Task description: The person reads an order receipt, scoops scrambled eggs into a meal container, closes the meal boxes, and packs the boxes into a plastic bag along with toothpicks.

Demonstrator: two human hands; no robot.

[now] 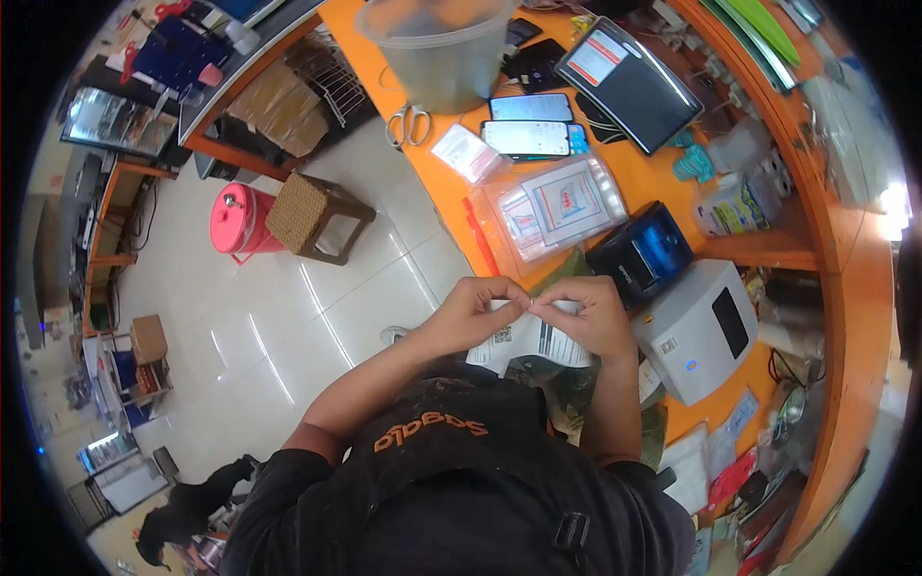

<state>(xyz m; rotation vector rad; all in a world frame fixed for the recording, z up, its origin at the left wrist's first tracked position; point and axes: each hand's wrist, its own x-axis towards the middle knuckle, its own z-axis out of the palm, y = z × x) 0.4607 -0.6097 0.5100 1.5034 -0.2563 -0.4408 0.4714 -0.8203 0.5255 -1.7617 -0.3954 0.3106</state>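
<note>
My left hand [480, 312] and my right hand [591, 312] meet in front of my chest, thumb and forefinger pinched on each. Their fingertips touch at a tiny thing I cannot make out. Just under them lies a white printed label [514, 346] with a QR code and a barcode, partly covered by my hands. Dark green plastic wrapping [567, 384] shows beneath and beside the label. Beyond my fingers, a clear packet of printed sheets [567, 206] lies on the orange table, with a red-orange strip-like object [480, 235] along its left side.
To the right stand a black device [643, 252] and a white label printer [699, 331]. Farther off are phones [526, 137], scissors [408, 126], a clear tub [437, 58] and a black box [629, 84]. A brown stool [322, 216] and pink jug [240, 221] stand on the floor.
</note>
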